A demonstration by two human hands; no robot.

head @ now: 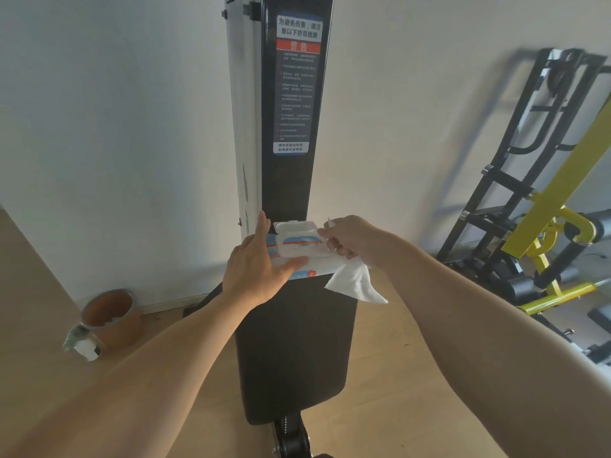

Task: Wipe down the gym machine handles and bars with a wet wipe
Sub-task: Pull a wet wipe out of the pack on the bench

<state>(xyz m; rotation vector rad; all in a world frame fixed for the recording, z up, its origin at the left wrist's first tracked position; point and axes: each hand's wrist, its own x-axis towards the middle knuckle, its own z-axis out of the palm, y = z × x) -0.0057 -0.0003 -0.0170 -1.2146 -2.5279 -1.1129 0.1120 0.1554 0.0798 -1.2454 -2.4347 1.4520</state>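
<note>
Head view looks down along our two bare forearms to a black padded bench seat (294, 352), with the bench's upright back pad (291, 180) rising against the white wall (115, 110). A pack of wet wipes (297, 256) lies across the seat where it meets the back pad, and its white flip lid (294, 227) stands open. Our left hand (254, 269) lies flat on the left part of the pack, fingers (261, 226) stretched out and released, thumb lying along the pack's near edge. Our right hand (350, 239) is at the pack's right end, its fingers clenched around a white wet wipe (355, 284), which hangs crumpled below the hand and just off the seat's right edge. A warning label (297, 84) with printed text is stuck high on the back pad. At right, a black and yellow gym machine (545, 200) stands by the wall, well apart from both hands. At left on the wooden floor (413, 375), a brown pot (110, 317) sits near the wall with a small pale object (82, 345) just beside it; we cannot tell what that object is.
</note>
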